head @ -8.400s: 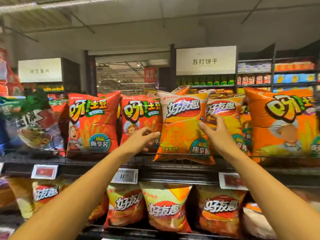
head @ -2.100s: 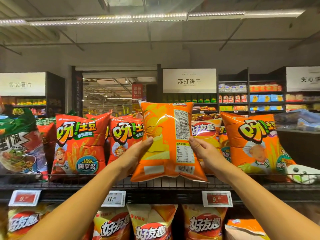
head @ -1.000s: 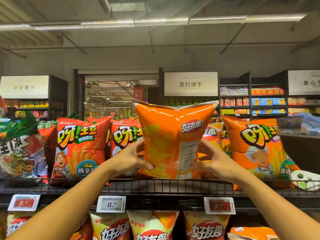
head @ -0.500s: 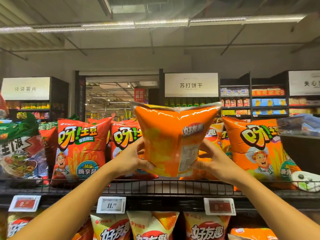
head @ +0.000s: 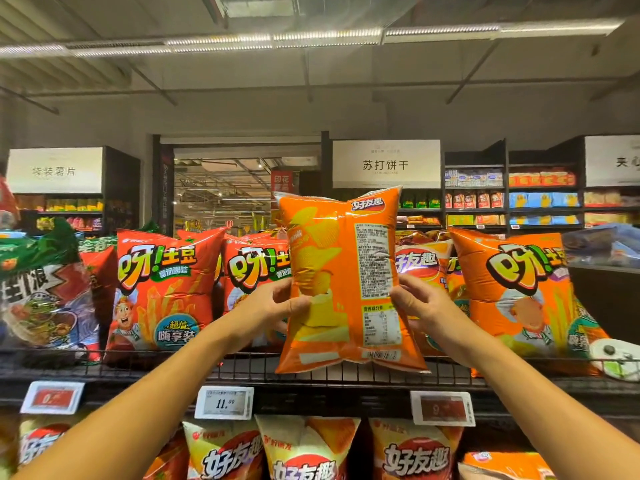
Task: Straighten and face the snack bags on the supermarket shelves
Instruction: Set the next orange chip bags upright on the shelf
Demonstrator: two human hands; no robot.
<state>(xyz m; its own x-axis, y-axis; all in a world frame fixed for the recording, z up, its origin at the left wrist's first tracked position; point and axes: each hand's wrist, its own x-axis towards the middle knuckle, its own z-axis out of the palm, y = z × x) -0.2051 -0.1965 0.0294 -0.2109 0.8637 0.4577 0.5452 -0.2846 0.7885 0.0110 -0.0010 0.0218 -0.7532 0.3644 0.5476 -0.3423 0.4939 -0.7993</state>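
An orange chip bag (head: 346, 282) is held upright just above the front of the wire top shelf (head: 242, 370), its back with the nutrition label turned toward me. My left hand (head: 273, 306) grips its left edge, thumb on the printed face. My right hand (head: 420, 303) grips its right edge, fingers wrapped behind. Two red fries bags (head: 162, 292) (head: 256, 268) stand to the left of it. Behind it a yellow-orange chip bag (head: 420, 265) faces forward, and a large orange fries bag (head: 526, 296) stands on the right.
A green and purple bag (head: 41, 289) leans at the far left of the shelf. Price tags (head: 224, 402) hang on the shelf edge. More chip bags (head: 304, 448) fill the lower shelf. A white object (head: 616, 358) lies at the shelf's right end.
The orange bag has swung from tilted, top seam toward me, to upright with its back label square to me. Both hands still hold its sides.
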